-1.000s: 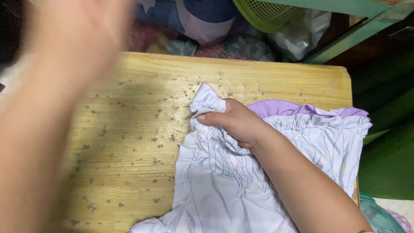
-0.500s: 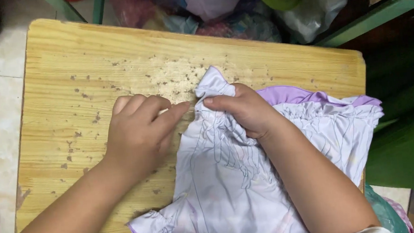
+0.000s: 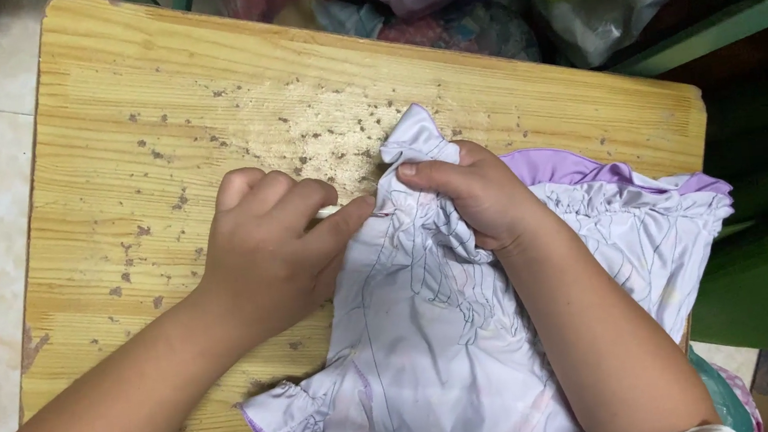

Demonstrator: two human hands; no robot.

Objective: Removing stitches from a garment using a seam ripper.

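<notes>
right hand [image 3: 480,200] fingers pinched on the dress [image 3: 431,332] corner; left hand [image 3: 275,244] curled, gripping its edge against the tabletop [image 3: 117,128]. we judge: keep fabric taut, flatten before creasing.

L hand [image 3: 271,244] was up & blurred near cam 1 s ago; now down on the surface [image 3: 117,128], fingertips pinching garment [image 3: 431,332] edge just beside R hand [image 3: 470,194].

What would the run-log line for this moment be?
left hand: pinching garment edge | right hand: gripping bunched cloth | garment: pale lilac, crumpled on wooden table | behind: bags
</notes>
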